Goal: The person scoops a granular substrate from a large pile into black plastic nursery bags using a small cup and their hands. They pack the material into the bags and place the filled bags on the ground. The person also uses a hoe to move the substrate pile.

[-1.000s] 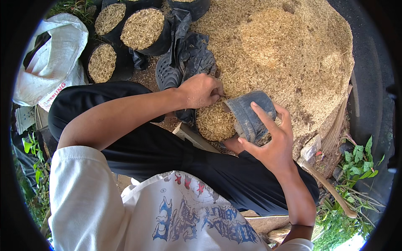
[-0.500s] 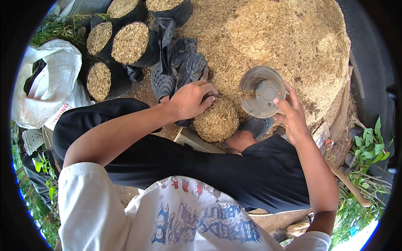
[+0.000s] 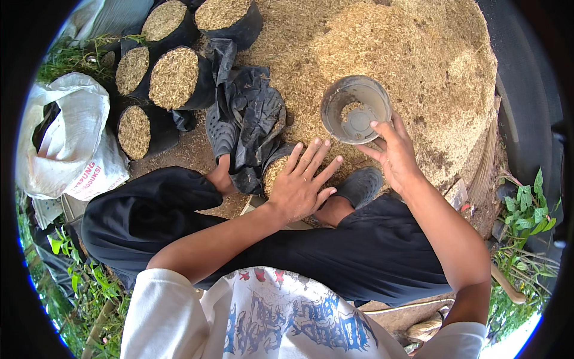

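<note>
Since half a second ago, my left hand (image 3: 299,191) has gone from curled at the far edge of the mound of shavings (image 3: 275,172) to spread palm-down over it, and the pot (image 3: 356,110) has shifted farther from me. That one grey pot is up over the near part of the pile of shavings (image 3: 424,90), clamped at its right rim by my right hand (image 3: 394,158). Its round mouth faces up toward my eyes, so its long axis runs close to my line of sight, base away from me. My two hands are apart; the left holds nothing I can make out, its fingers fanned, and I cannot tell how firmly it presses. I count five filled black bags (image 3: 205,84) at upper left, one open white sack (image 3: 63,170) beside them, and two dark clogs (image 3: 362,185) on my feet. One bunch of crumpled black plastic (image 3: 260,107) lies by the left clog, close to the mound.
</note>
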Tool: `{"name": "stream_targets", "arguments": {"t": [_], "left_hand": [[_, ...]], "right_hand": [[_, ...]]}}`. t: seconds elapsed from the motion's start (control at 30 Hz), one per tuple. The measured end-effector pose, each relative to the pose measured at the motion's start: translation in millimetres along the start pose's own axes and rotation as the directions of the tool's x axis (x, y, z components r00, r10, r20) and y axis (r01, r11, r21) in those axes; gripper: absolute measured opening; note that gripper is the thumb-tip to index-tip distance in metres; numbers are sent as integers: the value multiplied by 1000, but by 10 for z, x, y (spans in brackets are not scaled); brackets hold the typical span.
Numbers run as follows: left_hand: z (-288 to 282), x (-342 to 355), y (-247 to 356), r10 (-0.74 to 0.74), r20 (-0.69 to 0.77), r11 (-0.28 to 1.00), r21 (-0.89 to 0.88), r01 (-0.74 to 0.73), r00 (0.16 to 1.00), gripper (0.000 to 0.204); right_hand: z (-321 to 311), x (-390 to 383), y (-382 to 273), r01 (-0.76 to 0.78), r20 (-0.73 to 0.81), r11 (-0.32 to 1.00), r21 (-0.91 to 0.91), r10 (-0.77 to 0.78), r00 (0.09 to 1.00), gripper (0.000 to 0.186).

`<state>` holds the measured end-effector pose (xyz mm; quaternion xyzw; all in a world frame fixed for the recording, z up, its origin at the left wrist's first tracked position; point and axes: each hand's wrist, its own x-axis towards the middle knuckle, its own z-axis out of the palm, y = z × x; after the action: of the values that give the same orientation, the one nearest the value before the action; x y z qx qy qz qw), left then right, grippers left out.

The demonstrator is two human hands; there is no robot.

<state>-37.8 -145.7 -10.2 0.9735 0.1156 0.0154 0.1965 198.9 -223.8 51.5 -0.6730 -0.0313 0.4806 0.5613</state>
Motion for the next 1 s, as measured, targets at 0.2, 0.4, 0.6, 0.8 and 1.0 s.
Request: {"name": "stream_targets", "arguments": {"t": [0.2, 0.4, 0.6, 0.8, 1.0], "left_hand": [[151, 6, -131, 105, 132, 994, -30, -101, 986, 85], [221, 30, -264, 151, 104, 987, -63, -145, 983, 89], [323, 3, -192, 185, 107, 982, -54, -181, 977, 91], [295, -30, -180, 152, 38, 986, -69, -149, 988, 87], [113, -113, -110, 68, -80, 988, -131, -78, 994, 76]], "right_hand": [[-27, -151, -110, -40, -84, 991, 125, 51, 995, 78], [-32, -154, -359, -37, -176, 985, 167, 67, 982, 60], [128, 452, -247, 107, -126, 959, 261, -76, 989, 75], [487, 1267, -37, -106, 206, 971, 215, 61, 977, 74], [614, 1785, 433, -63, 162, 994, -90, 77, 984, 56]]}}
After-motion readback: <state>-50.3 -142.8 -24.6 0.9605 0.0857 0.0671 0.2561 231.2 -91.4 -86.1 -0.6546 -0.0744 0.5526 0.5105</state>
